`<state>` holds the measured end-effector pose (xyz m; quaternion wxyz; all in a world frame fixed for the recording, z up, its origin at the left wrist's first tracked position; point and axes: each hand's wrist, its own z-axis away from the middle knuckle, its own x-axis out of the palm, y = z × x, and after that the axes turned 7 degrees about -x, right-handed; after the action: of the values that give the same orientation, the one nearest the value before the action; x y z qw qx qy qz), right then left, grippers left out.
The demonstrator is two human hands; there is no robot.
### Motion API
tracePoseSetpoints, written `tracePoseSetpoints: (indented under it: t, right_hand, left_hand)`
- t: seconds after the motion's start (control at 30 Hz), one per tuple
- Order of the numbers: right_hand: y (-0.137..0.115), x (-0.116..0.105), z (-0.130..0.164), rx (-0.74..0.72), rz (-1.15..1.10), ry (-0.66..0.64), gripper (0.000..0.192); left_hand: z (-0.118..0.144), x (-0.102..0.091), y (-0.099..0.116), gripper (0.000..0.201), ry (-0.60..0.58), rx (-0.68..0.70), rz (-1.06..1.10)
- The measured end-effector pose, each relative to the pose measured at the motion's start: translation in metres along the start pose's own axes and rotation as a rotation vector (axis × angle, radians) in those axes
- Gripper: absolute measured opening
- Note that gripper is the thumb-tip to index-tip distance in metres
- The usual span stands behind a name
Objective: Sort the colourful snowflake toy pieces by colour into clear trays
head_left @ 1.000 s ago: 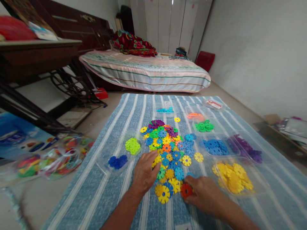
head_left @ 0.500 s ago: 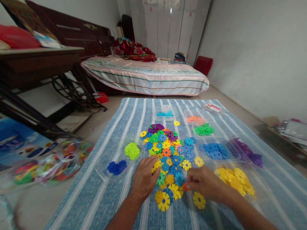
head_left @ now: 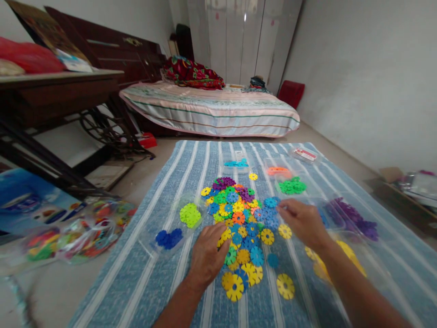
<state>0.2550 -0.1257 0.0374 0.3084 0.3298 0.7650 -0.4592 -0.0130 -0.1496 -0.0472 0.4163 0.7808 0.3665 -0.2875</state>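
A pile of notched plastic discs (head_left: 238, 218) in many colours spreads over the middle of the striped cloth. My left hand (head_left: 209, 250) rests at the pile's left edge, thumb and fingers apart, beside yellow and green discs. My right hand (head_left: 302, 221) is raised right of the pile, over the container of blue discs, its fingers pinched together. The orange disc it gripped earlier is hidden in the fingers. A blue disc (head_left: 273, 260) and a yellow disc (head_left: 285, 286) lie nearer me. Lime discs (head_left: 190, 215) and dark blue discs (head_left: 169, 238) share a clear container on the left.
Clear containers hold light blue discs (head_left: 236, 163), orange discs (head_left: 278, 171), green discs (head_left: 292, 185), purple discs (head_left: 353, 218) and yellow discs (head_left: 350, 255). A lidded box (head_left: 305, 155) lies at the far right corner. Bags of colourful pieces (head_left: 88, 234) sit on the floor at left.
My right hand has lifted the orange disc from the pile's near right side and moved away from me and rightward. A blue disc now shows there. My left hand has stayed in place.
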Motion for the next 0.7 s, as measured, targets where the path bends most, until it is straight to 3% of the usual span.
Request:
tracePoseSetpoints:
  t: [0.13, 0.23, 0.47, 0.7]
  right_hand:
    - [-0.018, 0.03, 0.041, 0.035, -0.048, -0.268, 0.024]
    - [-0.029, 0.044, 0.056, 0.063, -0.052, -0.388, 0.022]
    - [-0.045, 0.056, 0.061, 0.072, 0.019, -0.534, 0.027]
    - [-0.039, 0.051, 0.065, 0.149, 0.139, -0.584, 0.022]
  left_hand:
    - [0.0, -0.001, 0.003, 0.025, 0.003, 0.005, 0.006]
    - [0.0, -0.002, 0.004, 0.025, 0.007, 0.015, -0.002]
    - [0.002, -0.001, 0.007, 0.031, 0.025, 0.018, 0.016]
    - [0.002, -0.002, 0.008, 0.029, 0.028, 0.005, 0.012]
